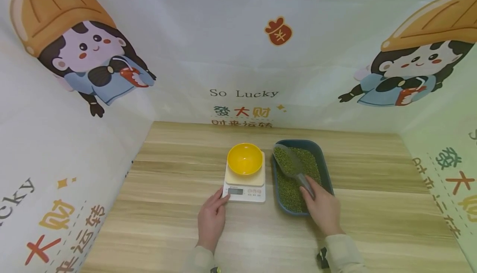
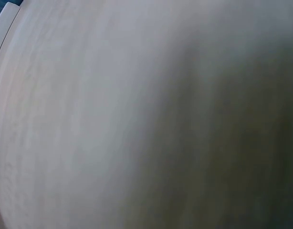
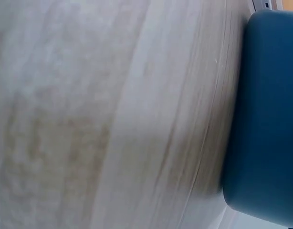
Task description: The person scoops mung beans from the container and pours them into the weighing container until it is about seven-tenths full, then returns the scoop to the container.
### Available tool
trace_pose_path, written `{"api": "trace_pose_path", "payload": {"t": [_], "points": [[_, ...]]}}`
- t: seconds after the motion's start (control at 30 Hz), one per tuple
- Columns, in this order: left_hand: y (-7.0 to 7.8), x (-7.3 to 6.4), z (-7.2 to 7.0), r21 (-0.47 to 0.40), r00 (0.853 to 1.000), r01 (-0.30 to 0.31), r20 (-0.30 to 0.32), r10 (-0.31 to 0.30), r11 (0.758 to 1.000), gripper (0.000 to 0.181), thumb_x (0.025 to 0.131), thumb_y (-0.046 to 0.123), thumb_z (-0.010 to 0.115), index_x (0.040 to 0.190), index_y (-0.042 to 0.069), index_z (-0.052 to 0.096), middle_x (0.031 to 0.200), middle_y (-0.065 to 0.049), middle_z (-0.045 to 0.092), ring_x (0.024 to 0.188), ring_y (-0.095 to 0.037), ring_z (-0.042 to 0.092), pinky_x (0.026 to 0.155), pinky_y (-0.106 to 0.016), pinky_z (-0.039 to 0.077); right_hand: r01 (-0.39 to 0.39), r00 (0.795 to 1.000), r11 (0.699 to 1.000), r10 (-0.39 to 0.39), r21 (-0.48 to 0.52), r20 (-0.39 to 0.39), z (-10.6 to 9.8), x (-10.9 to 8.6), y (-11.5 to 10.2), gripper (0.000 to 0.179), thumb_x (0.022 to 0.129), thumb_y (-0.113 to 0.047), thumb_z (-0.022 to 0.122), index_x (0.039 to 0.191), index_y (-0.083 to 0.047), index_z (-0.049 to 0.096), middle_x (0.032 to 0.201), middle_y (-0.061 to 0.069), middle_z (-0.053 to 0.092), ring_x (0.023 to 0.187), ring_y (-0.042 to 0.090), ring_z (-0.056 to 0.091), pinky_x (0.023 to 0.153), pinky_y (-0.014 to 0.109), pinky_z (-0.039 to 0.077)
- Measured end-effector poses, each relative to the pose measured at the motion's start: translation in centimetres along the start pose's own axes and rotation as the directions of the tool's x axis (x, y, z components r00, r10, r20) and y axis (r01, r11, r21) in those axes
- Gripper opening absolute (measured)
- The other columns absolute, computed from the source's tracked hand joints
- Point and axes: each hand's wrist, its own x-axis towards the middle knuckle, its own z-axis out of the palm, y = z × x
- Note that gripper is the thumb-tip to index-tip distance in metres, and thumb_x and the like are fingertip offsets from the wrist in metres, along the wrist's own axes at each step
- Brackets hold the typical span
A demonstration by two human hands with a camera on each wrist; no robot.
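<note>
A yellow bowl [image 1: 244,160] sits on the platform of a white kitchen scale [image 1: 244,179], and no beans show inside it. My left hand [image 1: 211,221] touches the scale's front left corner beside its display [image 1: 235,191]. To the right of the scale is a dark blue tub [image 1: 325,169] of mung beans [image 1: 292,200]. With my right hand [image 1: 325,206] I grip the handle of a grey see-through scoop [image 1: 294,166]. Beans lie in the scoop, which is over the tub's far left part. The right wrist view has only the tub's outer wall [image 3: 266,119] large; no hand shows clearly there.
Everything stands on a wood-grain table [image 1: 179,173]. White printed sheets [image 1: 316,78] with cartoon figures and lettering rise behind it and on both sides. The left wrist view is mostly blurred tabletop [image 2: 89,119], with a pale edge at its top left corner.
</note>
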Motion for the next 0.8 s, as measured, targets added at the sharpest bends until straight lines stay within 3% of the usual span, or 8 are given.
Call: {"api": "trace_pose_path", "payload": {"t": [0.23,0.47,0.63,0.8], "points": [[-0.1,0.1,-0.1,-0.003,1.0,0.0,-0.009,0.0,1.0,0.029,0.084,0.006,0.055,0.104,0.024,0.066,0.128,0.012,0.049,0.118,-0.012,0.044,0.1,-0.04,0.036,-0.011,0.999,0.998,0.008,0.068,0.044,-0.4,0.1,-0.2,0.042,0.083,-0.037,0.059,0.12,-0.017,0.057,0.099,0.01,0.066,0.068,0.024,0.061,0.055,0.04,0.048],[-0.1,-0.2,0.0,0.001,1.0,0.01,-0.008,-0.01,1.0,0.029,0.083,0.006,0.055,0.103,0.024,0.066,0.128,0.012,0.049,0.117,-0.013,0.045,0.1,-0.04,0.036,-0.142,0.979,0.96,0.1,0.241,0.178,-1.7,0.1,0.0,0.043,0.084,-0.042,0.057,0.122,-0.023,0.055,0.099,0.01,0.064,0.07,0.018,0.055,0.057,0.03,0.045],[0.2,-0.4,-0.2,0.0,1.0,0.019,-0.004,-0.019,1.0,0.029,0.083,0.005,0.055,0.103,0.023,0.066,0.128,0.01,0.049,0.117,-0.014,0.045,0.099,-0.041,0.036,-0.116,0.967,0.961,0.052,0.251,0.251,-2.9,1.1,-0.6,0.043,0.082,-0.037,0.061,0.12,-0.017,0.057,0.085,0.007,0.065,0.06,0.013,0.052,0.05,0.025,0.044],[0.4,-0.2,-0.4,0.007,1.0,0.012,-0.001,-0.012,1.0,0.029,0.084,0.005,0.055,0.104,0.023,0.066,0.128,0.009,0.049,0.118,-0.014,0.045,0.099,-0.04,0.036,-0.049,0.946,0.972,-0.028,0.228,0.323,-4.4,2.6,-1.9,0.043,0.083,-0.037,0.06,0.12,-0.015,0.057,0.08,0.003,0.063,0.048,0.006,0.046,0.041,0.021,0.042]]}}
